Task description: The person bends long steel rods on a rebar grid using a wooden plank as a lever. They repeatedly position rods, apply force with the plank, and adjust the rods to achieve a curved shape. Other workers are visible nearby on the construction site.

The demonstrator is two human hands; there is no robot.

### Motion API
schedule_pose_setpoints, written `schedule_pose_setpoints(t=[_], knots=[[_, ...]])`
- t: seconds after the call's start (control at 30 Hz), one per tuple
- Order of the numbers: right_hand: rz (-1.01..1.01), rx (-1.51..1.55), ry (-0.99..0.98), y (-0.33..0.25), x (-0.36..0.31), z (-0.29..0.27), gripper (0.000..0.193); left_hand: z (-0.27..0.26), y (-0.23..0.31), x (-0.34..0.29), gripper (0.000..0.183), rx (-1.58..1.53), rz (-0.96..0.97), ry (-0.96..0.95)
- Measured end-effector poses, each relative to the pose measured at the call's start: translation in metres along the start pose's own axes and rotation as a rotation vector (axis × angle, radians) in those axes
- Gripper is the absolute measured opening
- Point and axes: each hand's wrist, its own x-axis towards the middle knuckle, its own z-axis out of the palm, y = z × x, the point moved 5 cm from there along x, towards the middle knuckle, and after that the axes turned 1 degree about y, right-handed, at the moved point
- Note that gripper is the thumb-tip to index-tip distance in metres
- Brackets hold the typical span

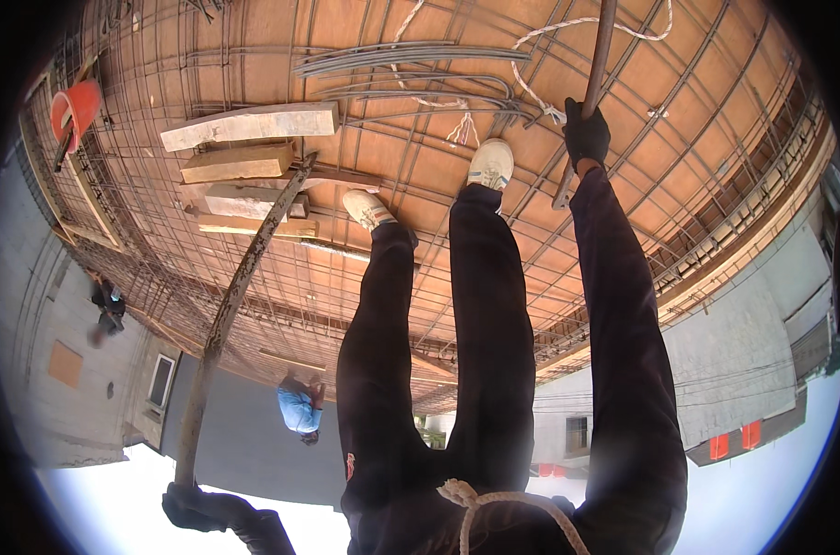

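Note:
In a dark glove, my left hand [196,507] is wrapped round the lower end of a long, worn pole [224,319] with patchy, flaking grey-brown surface. Its far end reaches the stacked timber blocks [253,125]. My right hand [586,134], in a black glove, grips a brown, rusty-looking bar [599,57] that runs past the top of the view; its lower end hangs just over the steel mesh. Beside that hand lies a white rope [531,83] with a knotted end. Another rope [475,499] is tied at my waist.
My shoes stand on a rebar grid [364,319] over plywood. Loose bent rebars [411,60] lie beyond my feet. A red bucket [78,104] sits at far left. Two other people, one in a blue shirt [298,407], are farther off. Timber edging [744,264] borders the deck.

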Motion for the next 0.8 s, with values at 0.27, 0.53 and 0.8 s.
schedule_pose_setpoints(t=[0.27,0.53,0.8], knots=[[0.041,-0.390,-0.081,-0.008,0.041,0.009,0.055,0.009,0.022,-0.025,0.050,0.028,0.093,-0.029],[-0.909,-0.327,0.197,-0.177,-0.031,0.067,0.027,0.000,0.025,-0.034,0.050,0.051,0.106,-0.094],[-1.013,-0.607,0.080,-0.243,-0.015,0.143,0.022,-0.005,0.026,-0.042,0.051,0.066,0.127,-0.158]])
